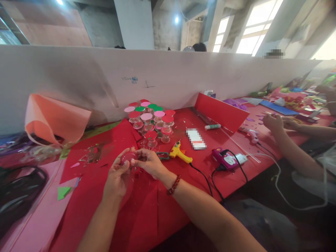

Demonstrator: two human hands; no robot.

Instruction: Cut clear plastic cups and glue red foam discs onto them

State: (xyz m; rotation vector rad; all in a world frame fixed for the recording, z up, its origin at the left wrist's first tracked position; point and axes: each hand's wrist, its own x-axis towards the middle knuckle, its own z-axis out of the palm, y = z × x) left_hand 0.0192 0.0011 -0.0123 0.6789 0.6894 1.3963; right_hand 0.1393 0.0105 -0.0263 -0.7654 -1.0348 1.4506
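Between my two hands is a small round clear piece with a red disc (129, 158), held over the red-covered table. My left hand (118, 175) grips it from the left and below, thumb on its face. From the right, my right hand (150, 161) pinches its edge; a red bead bracelet is on that wrist. Just beyond stand several clear spool-shaped pieces topped with red, pink and green discs (147, 116). A yellow glue gun (180, 153) lies right of my right hand, near green-handled scissors (163, 155) partly hidden by that hand.
A purple power strip (225, 159) with black and white cables sits at right. Beyond it are a blurred white card (196, 139), a glue stick (212, 126) and a standing red sheet (220, 112). Another person's hands (275, 122) work at far right. A white partition (86, 73) bounds the back.
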